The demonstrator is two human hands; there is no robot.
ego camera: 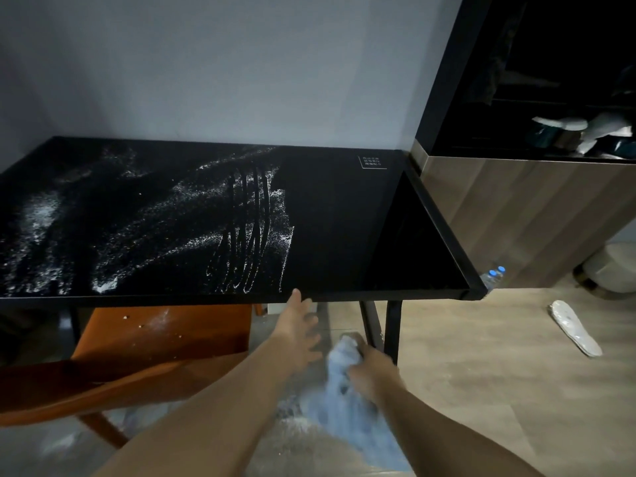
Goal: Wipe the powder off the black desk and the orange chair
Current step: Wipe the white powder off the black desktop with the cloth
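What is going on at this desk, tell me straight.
A person is partway through wiping white powder off the black desk. The right hand grips a light blue cloth below the desk's front edge, while the left hand is open, one fingertip at that edge. The desk's right part looks clean; powder covers the middle and left, with finger-like streaks. The orange chair under the desk has powder on its seat too.
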